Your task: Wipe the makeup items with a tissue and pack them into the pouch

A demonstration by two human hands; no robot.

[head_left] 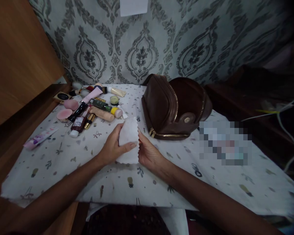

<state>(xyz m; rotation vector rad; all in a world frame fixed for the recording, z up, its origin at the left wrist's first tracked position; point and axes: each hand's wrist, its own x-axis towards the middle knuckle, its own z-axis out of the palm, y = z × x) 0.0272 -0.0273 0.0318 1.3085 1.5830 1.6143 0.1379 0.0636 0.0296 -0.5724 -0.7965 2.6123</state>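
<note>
My left hand (115, 147) grips a white cloth (128, 133) with a scalloped edge, its thumb lying across the front. On the cloth's right side my right hand (149, 152) is closed, with the fingers partly hidden behind it. The cloth is held upright above the table, and what lies behind it is hidden. Just beyond and to the right stands a brown leather bag (159, 99) with its gold zip undone. Several cosmetics lie left of my hands, among them a beige tube (101, 114), a dark red bottle (78, 125) and a green bottle (100, 104).
A patterned white tablecloth (107, 182) covers the table. A pink and white tube (40, 138) lies at the left edge. To the right is a pixelated object (226, 143), near white cables (287, 137). Wooden furniture (22, 49) borders the left; a patterned wall covering (142, 49) is behind.
</note>
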